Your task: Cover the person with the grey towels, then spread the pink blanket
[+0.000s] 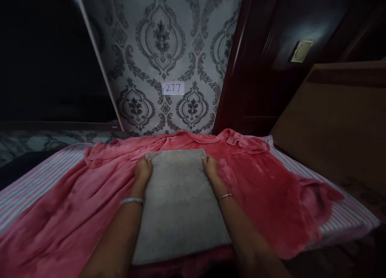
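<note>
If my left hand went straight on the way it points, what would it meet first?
Your left hand would likely meet the far folds of the pink blanket, just past the gray cloth it grips. Its height is unclear; if it clears them, the patterned wall comes first.

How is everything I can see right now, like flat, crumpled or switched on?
Gray cloth: spread flat
Left hand: gripping its far left corner
Right hand: gripping its far right corner
Red blanket: rumpled
Striped sheet: partly covered
Black screen: dark
</note>
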The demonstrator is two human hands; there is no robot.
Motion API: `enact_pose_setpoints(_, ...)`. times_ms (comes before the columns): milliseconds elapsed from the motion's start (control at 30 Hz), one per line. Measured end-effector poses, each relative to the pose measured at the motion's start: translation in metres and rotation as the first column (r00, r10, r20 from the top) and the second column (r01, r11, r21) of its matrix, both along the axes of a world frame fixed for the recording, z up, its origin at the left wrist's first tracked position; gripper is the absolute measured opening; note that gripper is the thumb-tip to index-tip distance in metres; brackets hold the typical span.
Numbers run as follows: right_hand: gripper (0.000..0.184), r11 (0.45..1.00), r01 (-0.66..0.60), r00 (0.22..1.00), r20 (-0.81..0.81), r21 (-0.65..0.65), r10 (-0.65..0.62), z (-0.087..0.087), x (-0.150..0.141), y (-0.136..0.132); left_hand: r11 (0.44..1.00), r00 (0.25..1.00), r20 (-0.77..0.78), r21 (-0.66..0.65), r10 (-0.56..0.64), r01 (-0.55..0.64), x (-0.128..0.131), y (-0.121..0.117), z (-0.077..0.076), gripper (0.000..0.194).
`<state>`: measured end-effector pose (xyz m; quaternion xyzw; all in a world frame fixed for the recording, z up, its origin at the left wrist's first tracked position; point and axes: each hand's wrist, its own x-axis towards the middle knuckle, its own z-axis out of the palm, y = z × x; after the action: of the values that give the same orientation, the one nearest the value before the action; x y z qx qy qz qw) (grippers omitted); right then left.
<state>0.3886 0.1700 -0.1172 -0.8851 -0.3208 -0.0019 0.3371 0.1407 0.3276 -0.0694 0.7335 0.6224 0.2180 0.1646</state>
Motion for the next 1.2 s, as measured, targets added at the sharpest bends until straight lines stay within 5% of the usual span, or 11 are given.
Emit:
enact_pose_setpoints(400, 0.035, 0.999, -0.03, 0.999, -0.011, -0.023, 0.03, -0.003, 0.006, 0.0, 1.0, 1.0, -0.02, -0.027, 0.008, -0.009, 0.001, -0.003, 0.002, 0.041)
enact_pose_setpoints(533, 0.041, 0.999, -0.045, 0.999, -0.013, -0.004, 0.045, 0.001, 0.007, -0.003, 0.996, 1.0, 0.014, 0.09, 0.008, -0.009, -0.003, -0.006, 0.007, 0.057)
enact_pose_setpoints(600, 0.046, 0.999, -0.047, 0.999, 0.017, 0.021, 0.047, 0.009, 0.005, -0.005, 0.965, 0.997, -0.009, 0.253, -0.073, 0.073, -0.003, -0.01, 0.01, 0.065)
enact_pose_setpoints(700, 0.059, 0.981, -0.19, 0.963, 0.202, 0.038, 0.179, 0.021, -0.007, -0.007, 0.82, 0.926, -0.169, 0.431, -0.337, 0.377, 0.007, -0.021, 0.009, 0.07)
enact_pose_setpoints(800, 0.063, 0.885, -0.431, 0.841, 0.276, -0.176, 0.465, 0.026, -0.023, -0.007, 0.643, 0.693, -0.354, 0.265, -0.628, 0.718, 0.023, -0.033, -0.003, 0.067)
enact_pose_setpoints(867, 0.061, 0.799, -0.501, 0.8, 0.175, -0.331, 0.574, 0.024, -0.031, -0.005, 0.59, 0.575, -0.373, 0.085, -0.729, 0.803, 0.031, -0.037, -0.014, 0.063)
enact_pose_setpoints(1000, 0.062, 0.759, -0.51, 0.802, 0.095, -0.405, 0.59, 0.017, -0.033, -0.004, 0.618, 0.581, -0.338, -0.004, -0.74, 0.786, 0.034, -0.037, -0.024, 0.063)
enact_pose_setpoints(1200, 0.063, 0.763, -0.509, 0.797, 0.118, -0.399, 0.593, 0.017, -0.03, -0.003, 0.653, 0.618, -0.344, 0.018, -0.707, 0.757, 0.032, -0.039, -0.017, 0.064)
